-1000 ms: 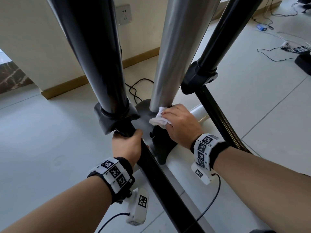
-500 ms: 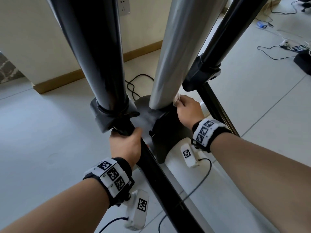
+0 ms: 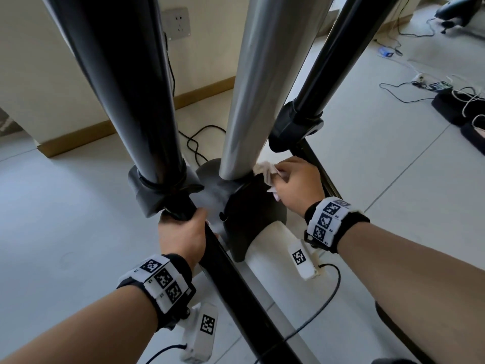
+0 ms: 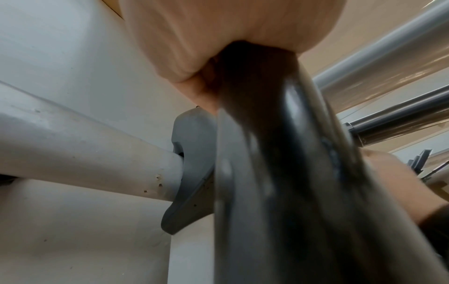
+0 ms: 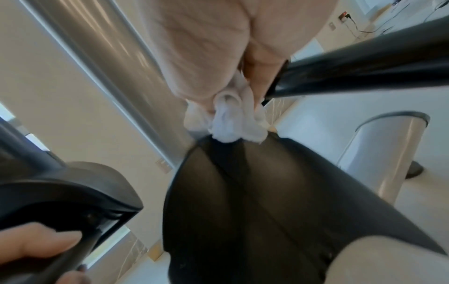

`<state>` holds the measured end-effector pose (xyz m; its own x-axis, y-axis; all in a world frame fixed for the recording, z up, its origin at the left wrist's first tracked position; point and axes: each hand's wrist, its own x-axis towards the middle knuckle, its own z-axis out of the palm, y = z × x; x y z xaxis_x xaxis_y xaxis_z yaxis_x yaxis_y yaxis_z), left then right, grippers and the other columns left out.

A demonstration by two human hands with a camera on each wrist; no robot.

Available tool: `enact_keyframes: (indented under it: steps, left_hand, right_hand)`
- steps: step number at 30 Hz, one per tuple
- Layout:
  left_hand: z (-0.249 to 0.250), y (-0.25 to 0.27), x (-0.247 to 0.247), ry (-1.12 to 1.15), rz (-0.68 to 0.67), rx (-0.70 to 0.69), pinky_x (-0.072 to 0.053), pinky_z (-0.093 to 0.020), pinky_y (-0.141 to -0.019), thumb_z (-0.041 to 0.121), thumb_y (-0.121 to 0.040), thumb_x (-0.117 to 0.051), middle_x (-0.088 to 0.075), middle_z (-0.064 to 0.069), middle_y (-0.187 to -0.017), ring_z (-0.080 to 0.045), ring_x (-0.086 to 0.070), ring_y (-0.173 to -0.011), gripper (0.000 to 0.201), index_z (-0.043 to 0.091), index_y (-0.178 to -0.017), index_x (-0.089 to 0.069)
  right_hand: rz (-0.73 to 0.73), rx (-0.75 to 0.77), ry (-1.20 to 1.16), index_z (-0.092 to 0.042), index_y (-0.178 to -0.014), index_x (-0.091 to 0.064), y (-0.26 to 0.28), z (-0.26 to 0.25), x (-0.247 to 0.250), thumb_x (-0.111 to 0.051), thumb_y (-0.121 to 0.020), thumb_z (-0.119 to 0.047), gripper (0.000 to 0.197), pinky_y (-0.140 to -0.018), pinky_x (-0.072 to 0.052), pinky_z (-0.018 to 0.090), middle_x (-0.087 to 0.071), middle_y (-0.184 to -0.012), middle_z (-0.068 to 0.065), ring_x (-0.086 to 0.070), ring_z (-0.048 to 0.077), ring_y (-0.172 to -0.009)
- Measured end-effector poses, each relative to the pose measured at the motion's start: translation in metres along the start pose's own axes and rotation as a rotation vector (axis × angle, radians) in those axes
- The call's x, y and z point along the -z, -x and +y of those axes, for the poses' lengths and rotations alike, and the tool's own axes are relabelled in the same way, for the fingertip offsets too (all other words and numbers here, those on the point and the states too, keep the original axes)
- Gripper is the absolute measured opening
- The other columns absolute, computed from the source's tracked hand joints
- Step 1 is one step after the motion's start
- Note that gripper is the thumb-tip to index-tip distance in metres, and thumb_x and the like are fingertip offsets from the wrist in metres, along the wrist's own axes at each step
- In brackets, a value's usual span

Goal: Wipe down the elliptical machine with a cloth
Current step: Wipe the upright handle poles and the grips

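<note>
Nearest, the left hand (image 3: 183, 233) is wrapped around a black swing bar (image 3: 236, 290) of the elliptical machine, just below its joint sleeve. Just beyond, the right hand (image 3: 296, 186) bunches a white cloth (image 3: 266, 172) in curled fingers, pressing it on the black shroud (image 3: 252, 211) at the foot of the silver post (image 3: 265, 82). Pale floor tiles (image 3: 65, 206) spread all round. Farther off, cables (image 3: 409, 93) trail across the floor, and a wall socket (image 3: 176, 22) sits above a wooden skirting (image 3: 86, 135). No writing is legible.
</note>
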<state>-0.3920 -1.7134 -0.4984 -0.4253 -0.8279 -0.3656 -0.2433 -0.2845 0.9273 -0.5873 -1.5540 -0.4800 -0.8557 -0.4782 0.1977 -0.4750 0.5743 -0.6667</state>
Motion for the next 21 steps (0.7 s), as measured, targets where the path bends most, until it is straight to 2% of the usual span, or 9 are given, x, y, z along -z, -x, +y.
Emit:
enact_keyframes:
  steps: [2,4,6,7,9,11,15,18,21]
  left_hand:
    - [0.000,0.000,-0.001,0.002,-0.004,0.008,-0.065,-0.053,-0.058,0.012,-0.082,-0.074,-0.067,-0.012,-0.063,-0.040,-0.072,-0.056,0.019,-0.005,-0.087,-0.066]
    - [0.000,0.000,-0.001,0.006,0.001,0.009,-0.064,-0.045,-0.054,0.011,-0.083,-0.074,-0.067,-0.010,-0.061,-0.038,-0.072,-0.053,0.020,-0.006,-0.089,-0.065]
    - [0.000,0.001,-0.001,0.026,0.009,0.003,-0.060,-0.039,-0.051,0.009,-0.083,-0.073,-0.067,-0.012,-0.063,-0.037,-0.071,-0.053,0.022,-0.009,-0.092,-0.064]
    - [0.000,0.001,-0.002,0.038,0.012,0.001,-0.058,-0.037,-0.049,0.008,-0.084,-0.073,-0.066,-0.013,-0.063,-0.037,-0.071,-0.052,0.022,-0.010,-0.093,-0.064]
    - [0.000,0.001,-0.002,0.043,0.017,0.002,-0.056,-0.034,-0.047,0.008,-0.085,-0.073,-0.066,-0.013,-0.063,-0.037,-0.071,-0.052,0.021,-0.010,-0.093,-0.064]
    - [-0.001,0.001,-0.002,0.039,0.012,-0.005,-0.057,-0.034,-0.046,0.008,-0.085,-0.073,-0.065,-0.011,-0.061,-0.036,-0.071,-0.050,0.020,-0.009,-0.090,-0.064]
    - [0.000,0.000,-0.002,0.038,-0.017,-0.012,-0.059,-0.037,-0.049,0.008,-0.084,-0.072,-0.063,-0.008,-0.055,-0.033,-0.068,-0.047,0.018,-0.006,-0.081,-0.062]
    - [-0.001,0.000,-0.001,0.040,-0.021,-0.023,-0.059,-0.036,-0.049,0.008,-0.084,-0.072,-0.062,-0.007,-0.054,-0.032,-0.068,-0.047,0.019,-0.008,-0.081,-0.062]
    - [-0.001,0.000,0.000,0.039,-0.017,-0.013,-0.058,-0.035,-0.047,0.010,-0.083,-0.073,-0.064,-0.007,-0.056,-0.033,-0.070,-0.048,0.021,-0.008,-0.085,-0.063]
  right_hand:
    - [0.171,0.053,0.135,-0.019,-0.099,-0.079,-0.005,0.008,0.016,-0.066,-0.093,-0.024,0.015,-0.090,-0.050,0.026,-0.069,-0.108,-0.002,-0.067,0.020,-0.099]
    - [0.363,0.073,0.170,-0.027,-0.099,-0.076,-0.015,0.015,0.033,-0.066,-0.094,-0.029,0.011,-0.092,-0.044,0.024,-0.068,-0.108,-0.001,-0.064,0.019,-0.104]
    - [0.441,0.048,0.134,-0.034,-0.098,-0.074,-0.025,0.023,0.042,-0.066,-0.094,-0.035,0.009,-0.093,-0.040,0.021,-0.064,-0.104,-0.006,-0.058,0.013,-0.105]
    - [0.410,0.025,0.179,-0.035,-0.102,-0.074,-0.031,0.030,0.042,-0.064,-0.094,-0.036,0.013,-0.093,-0.039,0.020,-0.064,-0.106,-0.005,-0.056,0.014,-0.108]
    - [0.232,-0.044,0.362,-0.021,-0.113,-0.072,-0.039,0.040,0.037,-0.061,-0.095,-0.033,0.024,-0.095,-0.041,0.026,-0.064,-0.115,0.005,-0.056,0.024,-0.112]
    - [0.119,-0.073,0.499,-0.014,-0.114,-0.071,-0.040,0.045,0.029,-0.058,-0.097,-0.028,0.026,-0.094,-0.045,0.031,-0.063,-0.118,0.011,-0.056,0.029,-0.110]
    - [0.156,-0.093,0.548,-0.005,-0.099,-0.073,-0.031,0.046,0.029,-0.058,-0.092,-0.002,0.016,-0.081,-0.050,0.033,-0.058,-0.102,0.013,-0.059,0.034,-0.098]
    - [0.087,-0.115,0.625,-0.005,-0.080,-0.069,-0.016,0.051,0.040,-0.063,-0.086,0.001,0.010,-0.075,-0.053,0.040,-0.046,-0.076,0.005,-0.061,0.033,-0.087]
    - [0.067,-0.276,0.589,-0.004,-0.085,-0.071,0.006,0.064,0.047,-0.063,-0.093,-0.009,0.012,-0.073,-0.050,0.035,-0.054,-0.096,0.011,-0.058,0.031,-0.088]
